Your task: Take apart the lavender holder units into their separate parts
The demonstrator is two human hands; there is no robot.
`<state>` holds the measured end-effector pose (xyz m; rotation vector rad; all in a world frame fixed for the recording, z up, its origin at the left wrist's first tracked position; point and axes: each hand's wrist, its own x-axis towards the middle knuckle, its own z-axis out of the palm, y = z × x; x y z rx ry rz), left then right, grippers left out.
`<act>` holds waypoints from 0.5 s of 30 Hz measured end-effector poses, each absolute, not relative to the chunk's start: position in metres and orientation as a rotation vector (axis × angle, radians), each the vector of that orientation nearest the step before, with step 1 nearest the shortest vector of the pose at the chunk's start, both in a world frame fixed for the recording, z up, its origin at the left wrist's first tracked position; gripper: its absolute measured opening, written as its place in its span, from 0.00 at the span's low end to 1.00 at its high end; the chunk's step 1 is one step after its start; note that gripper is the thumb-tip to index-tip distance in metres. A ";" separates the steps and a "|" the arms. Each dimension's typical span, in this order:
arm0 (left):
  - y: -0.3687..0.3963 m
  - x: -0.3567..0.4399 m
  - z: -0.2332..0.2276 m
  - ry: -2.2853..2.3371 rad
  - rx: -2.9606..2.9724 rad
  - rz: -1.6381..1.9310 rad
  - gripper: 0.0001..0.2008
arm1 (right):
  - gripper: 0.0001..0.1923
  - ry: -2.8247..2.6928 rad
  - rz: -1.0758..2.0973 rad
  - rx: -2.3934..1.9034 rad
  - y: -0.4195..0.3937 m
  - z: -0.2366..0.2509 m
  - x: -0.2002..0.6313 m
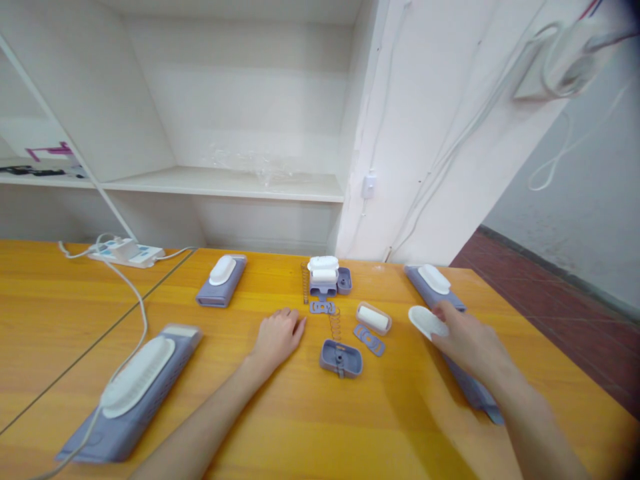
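"While the left hand (280, 333) rested released on the glossy wood-grain table (280, 427), fingers relaxed, what lay between the hands?"

"A coiled copper-coloured spring (336, 328) and a smooth, round-cornered purple-grey tray (327, 363)."

"And what was hard to make out?"

"The left palm was hidden, the right hand (467, 340) covered the near end of a white oval piece (424, 321), and both forearms ran off the bottom edge."

"How did that piece look?"

"Thin, with a finely textured face; thumb and fingers pinched it over the table's right side, near a long purple-grey case (469, 388)."
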<state>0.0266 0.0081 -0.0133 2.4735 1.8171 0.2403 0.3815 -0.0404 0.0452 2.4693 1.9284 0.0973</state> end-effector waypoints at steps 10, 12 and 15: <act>0.011 0.026 -0.020 1.821 2.523 0.275 0.17 | 0.27 1.826 -0.017 2.582 -0.045 0.024 0.461; 0.011 0.025 -0.021 1.818 2.530 0.282 0.17 | 0.29 1.833 0.003 2.586 -0.045 0.024 0.463; 0.011 0.025 -0.021 1.815 2.536 0.288 0.17 | 0.30 1.851 0.025 2.591 -0.045 0.026 0.462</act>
